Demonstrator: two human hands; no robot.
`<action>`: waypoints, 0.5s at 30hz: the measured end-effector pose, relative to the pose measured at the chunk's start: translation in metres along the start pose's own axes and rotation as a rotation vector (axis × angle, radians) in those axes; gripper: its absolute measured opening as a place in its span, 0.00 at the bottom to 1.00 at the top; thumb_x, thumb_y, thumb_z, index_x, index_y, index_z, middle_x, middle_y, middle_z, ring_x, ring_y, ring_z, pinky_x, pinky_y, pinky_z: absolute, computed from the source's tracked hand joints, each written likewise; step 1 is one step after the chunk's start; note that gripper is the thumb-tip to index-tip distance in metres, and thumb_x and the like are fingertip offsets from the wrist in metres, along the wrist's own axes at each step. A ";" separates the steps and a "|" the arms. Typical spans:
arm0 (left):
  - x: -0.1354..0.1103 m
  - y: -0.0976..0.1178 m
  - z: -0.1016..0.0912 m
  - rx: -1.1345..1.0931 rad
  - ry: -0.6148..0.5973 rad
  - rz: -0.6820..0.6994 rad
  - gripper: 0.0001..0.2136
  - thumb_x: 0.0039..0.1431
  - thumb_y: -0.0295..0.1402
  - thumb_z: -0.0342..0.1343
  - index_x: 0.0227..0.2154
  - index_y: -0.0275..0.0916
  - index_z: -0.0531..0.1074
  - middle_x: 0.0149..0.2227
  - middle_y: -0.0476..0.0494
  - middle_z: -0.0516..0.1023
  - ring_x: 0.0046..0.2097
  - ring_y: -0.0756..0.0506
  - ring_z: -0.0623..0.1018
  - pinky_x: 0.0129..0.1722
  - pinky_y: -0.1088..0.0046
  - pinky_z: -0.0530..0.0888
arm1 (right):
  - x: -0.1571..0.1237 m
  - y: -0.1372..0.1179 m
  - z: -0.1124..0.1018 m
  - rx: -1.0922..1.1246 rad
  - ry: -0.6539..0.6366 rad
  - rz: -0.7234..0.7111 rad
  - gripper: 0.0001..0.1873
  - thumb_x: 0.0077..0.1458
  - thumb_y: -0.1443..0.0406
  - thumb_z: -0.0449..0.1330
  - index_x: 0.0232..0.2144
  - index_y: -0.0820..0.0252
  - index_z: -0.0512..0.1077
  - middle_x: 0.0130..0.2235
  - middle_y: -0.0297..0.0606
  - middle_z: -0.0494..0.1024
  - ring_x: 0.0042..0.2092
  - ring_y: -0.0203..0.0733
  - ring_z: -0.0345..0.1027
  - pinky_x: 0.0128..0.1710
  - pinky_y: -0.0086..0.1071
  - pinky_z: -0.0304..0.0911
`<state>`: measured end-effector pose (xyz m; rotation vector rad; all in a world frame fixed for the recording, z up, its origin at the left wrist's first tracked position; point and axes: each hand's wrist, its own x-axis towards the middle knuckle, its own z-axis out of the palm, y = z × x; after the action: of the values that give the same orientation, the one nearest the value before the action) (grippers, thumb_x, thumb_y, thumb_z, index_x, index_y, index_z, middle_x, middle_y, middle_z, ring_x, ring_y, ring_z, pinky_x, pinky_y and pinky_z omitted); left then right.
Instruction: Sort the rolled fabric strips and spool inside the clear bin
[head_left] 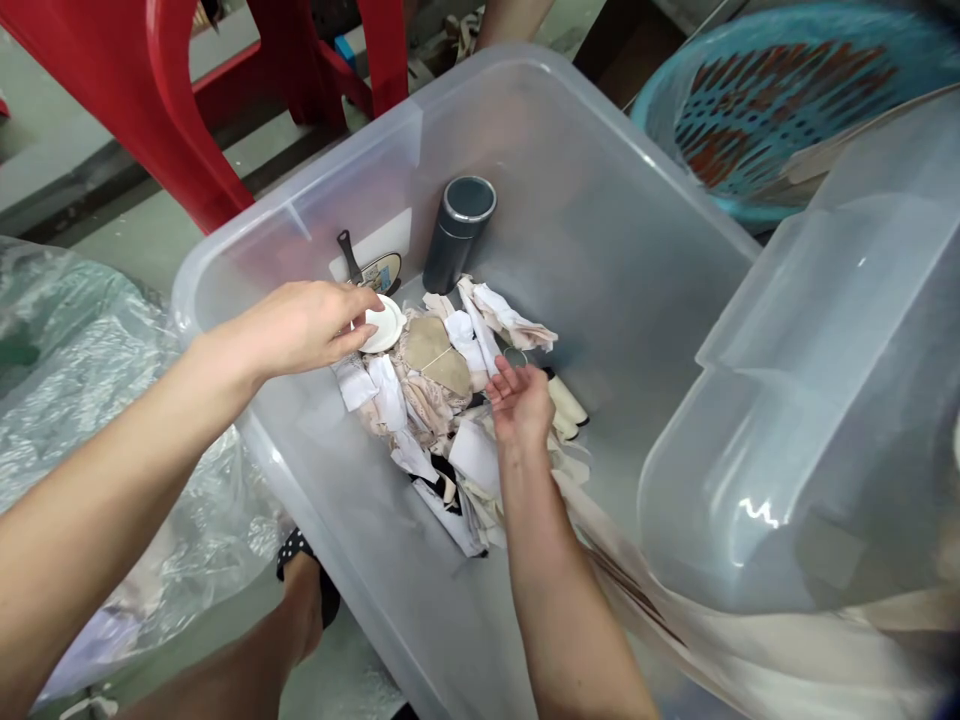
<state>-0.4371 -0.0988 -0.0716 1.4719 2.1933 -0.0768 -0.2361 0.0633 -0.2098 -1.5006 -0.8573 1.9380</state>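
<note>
In the head view, we are pinching a white disc (388, 324) in our left hand (311, 318), at ten o'clock of the scrap pile (431, 395) inside the clear bin (615, 250). At three o'clock, our right hand (523, 405) is holding nothing that we are seeing, fingers loosely bent apart. A slack pinch could be letting the disc slip into the scraps. Its flat face is pointing up; being round, it is showing no long axis.

Bare room runs along the right wall of the bin (637, 290) to its far corner, plus a strip inside its left edge. Cloth scraps (431, 370) clutter the middle; a dark flask (455, 235) rises by the far-left wall; a clear plastic container (795, 400) obstructs the nearer right edge.
</note>
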 end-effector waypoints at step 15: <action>0.000 0.001 0.000 0.135 -0.118 -0.014 0.18 0.66 0.37 0.42 0.51 0.39 0.71 0.44 0.41 0.80 0.43 0.41 0.80 0.39 0.70 0.72 | -0.124 0.009 0.039 -0.823 -0.715 -0.417 0.11 0.51 0.68 0.52 0.37 0.57 0.71 0.25 0.31 0.72 0.26 0.38 0.63 0.30 0.30 0.57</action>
<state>-0.4360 -0.0985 -0.0708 1.4839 2.1387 -0.3147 -0.2447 -0.0411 -0.1319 -0.8073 -2.2794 1.8696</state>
